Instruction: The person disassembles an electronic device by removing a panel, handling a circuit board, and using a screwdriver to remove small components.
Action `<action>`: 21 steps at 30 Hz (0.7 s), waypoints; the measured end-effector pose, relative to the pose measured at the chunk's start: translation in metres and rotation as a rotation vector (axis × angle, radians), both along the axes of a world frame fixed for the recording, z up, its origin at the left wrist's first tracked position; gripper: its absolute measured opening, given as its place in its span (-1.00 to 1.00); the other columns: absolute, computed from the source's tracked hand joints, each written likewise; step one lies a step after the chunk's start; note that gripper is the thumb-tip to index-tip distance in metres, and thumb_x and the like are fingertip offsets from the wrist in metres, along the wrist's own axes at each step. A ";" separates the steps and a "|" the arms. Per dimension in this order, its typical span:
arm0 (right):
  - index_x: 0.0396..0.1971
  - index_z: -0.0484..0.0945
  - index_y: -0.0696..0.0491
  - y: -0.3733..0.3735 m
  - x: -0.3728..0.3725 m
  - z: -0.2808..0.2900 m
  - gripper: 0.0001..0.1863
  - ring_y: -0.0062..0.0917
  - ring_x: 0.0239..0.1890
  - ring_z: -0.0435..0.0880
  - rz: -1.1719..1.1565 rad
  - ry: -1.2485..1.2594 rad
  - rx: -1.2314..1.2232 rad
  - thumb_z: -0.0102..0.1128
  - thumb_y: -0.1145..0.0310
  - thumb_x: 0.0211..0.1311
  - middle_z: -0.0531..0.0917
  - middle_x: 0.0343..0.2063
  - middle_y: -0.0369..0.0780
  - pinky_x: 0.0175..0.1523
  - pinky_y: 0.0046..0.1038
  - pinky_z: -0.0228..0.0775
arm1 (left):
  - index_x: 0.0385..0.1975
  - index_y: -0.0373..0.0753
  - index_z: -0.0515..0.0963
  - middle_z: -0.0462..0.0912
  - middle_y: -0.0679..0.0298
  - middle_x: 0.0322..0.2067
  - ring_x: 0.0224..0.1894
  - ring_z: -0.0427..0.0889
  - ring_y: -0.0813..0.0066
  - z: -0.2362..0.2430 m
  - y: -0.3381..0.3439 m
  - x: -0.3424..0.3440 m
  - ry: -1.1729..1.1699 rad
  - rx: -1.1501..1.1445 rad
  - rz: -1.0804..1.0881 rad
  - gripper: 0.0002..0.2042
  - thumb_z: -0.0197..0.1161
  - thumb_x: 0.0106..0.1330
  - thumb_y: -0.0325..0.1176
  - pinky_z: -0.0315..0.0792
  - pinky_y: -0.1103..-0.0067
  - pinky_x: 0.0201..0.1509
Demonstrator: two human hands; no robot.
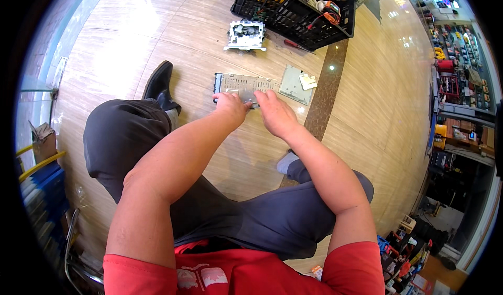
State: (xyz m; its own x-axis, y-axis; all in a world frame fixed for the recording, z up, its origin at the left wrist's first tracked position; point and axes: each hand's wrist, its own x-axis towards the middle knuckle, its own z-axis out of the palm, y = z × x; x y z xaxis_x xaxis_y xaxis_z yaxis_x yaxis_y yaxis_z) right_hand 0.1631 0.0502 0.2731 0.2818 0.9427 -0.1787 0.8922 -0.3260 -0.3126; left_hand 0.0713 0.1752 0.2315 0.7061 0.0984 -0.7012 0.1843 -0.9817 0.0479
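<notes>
A flat metal chassis (246, 82) with rows of slots and a dark strip along its left end lies on the floor in front of me. My left hand (229, 106) is closed on its near edge, with the thumb toward the middle. My right hand (273, 111) grips the near right part, fingertips on the metal. The undersides of both hands and whatever their fingers cover stay hidden. Just right of the chassis is a thin grey metal plate (291, 86), with a small pale piece (308, 81) lying on it.
Farther off stands a white-framed mechanism (246, 35). Behind it, a black plastic crate (293, 18) holds tools and cables, with a red-handled screwdriver (298, 45) beside it. My black shoe (159, 85) is left of the chassis. Crowded shelves (456, 69) line the far right.
</notes>
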 end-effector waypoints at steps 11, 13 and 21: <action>-0.09 0.36 0.08 0.002 -0.002 -0.002 -0.76 -0.12 -0.23 0.65 -0.068 -0.025 -0.085 -0.03 0.46 0.23 0.55 -0.24 -0.01 -0.17 -0.16 0.52 | 0.43 0.35 0.03 0.40 0.06 0.20 0.18 0.47 0.00 0.002 0.001 0.000 0.019 -0.006 0.009 -0.40 0.01 0.42 -0.23 0.37 0.04 0.14; -0.09 0.36 0.07 0.005 -0.003 0.003 -0.75 -0.12 -0.23 0.65 -0.096 -0.014 -0.129 -0.03 0.46 0.22 0.55 -0.24 -0.01 -0.17 -0.16 0.52 | 0.43 0.35 0.03 0.39 0.06 0.20 0.18 0.47 0.00 0.002 0.002 0.000 0.026 -0.006 0.007 -0.40 0.00 0.42 -0.23 0.37 0.04 0.14; -0.05 0.36 0.07 0.004 -0.002 0.002 -0.71 -0.13 -0.20 0.64 -0.035 -0.019 -0.077 -0.02 0.48 0.21 0.53 -0.20 -0.01 -0.16 -0.16 0.52 | 0.44 0.35 0.02 0.38 0.05 0.21 0.18 0.47 0.00 0.004 0.001 0.000 0.021 -0.007 0.017 -0.39 0.01 0.42 -0.25 0.36 0.04 0.15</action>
